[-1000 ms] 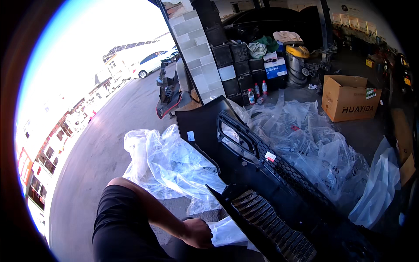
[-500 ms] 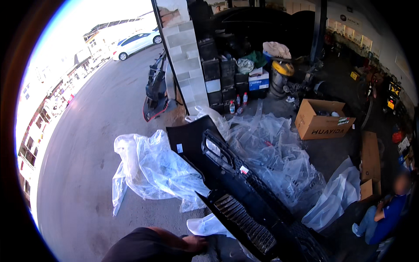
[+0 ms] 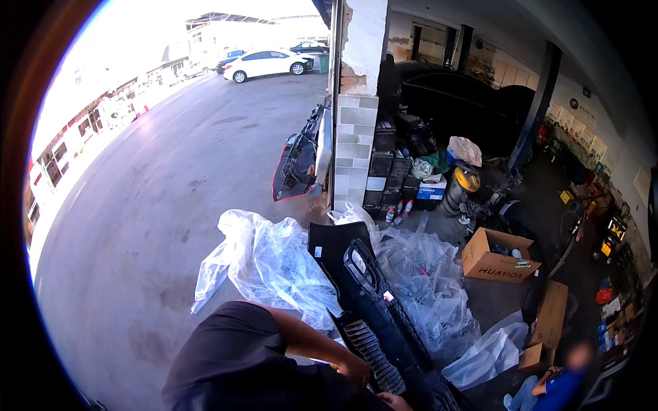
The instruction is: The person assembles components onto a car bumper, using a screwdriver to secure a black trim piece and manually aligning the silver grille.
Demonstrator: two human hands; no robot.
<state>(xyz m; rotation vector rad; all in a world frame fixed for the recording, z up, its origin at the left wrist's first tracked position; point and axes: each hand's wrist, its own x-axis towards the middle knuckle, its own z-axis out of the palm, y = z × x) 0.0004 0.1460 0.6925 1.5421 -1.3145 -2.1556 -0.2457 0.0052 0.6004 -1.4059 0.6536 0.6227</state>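
A black car bumper with a mesh grille and slatted insert lies at a slant in front of me, small white labels stuck on it. My left hand is beside its slatted near end, fingers curled and closed; what they hold, if anything, is hidden. Only part of my right hand shows at the lower edge, close to the bumper, and its fingers cannot be made out. Crumpled clear plastic sheeting spreads left of the bumper, and more plastic wrap lies along its right side.
An open cardboard box stands at the right, with flattened cardboard nearer. A person in blue sits at lower right. Ahead are a tiled pillar, a dark red-edged car part and a yellow-topped vacuum.
My view has tilted up, showing more of the yard and garage. My left arm reaches farther in toward the bumper's near end, and part of my right hand has come into sight.
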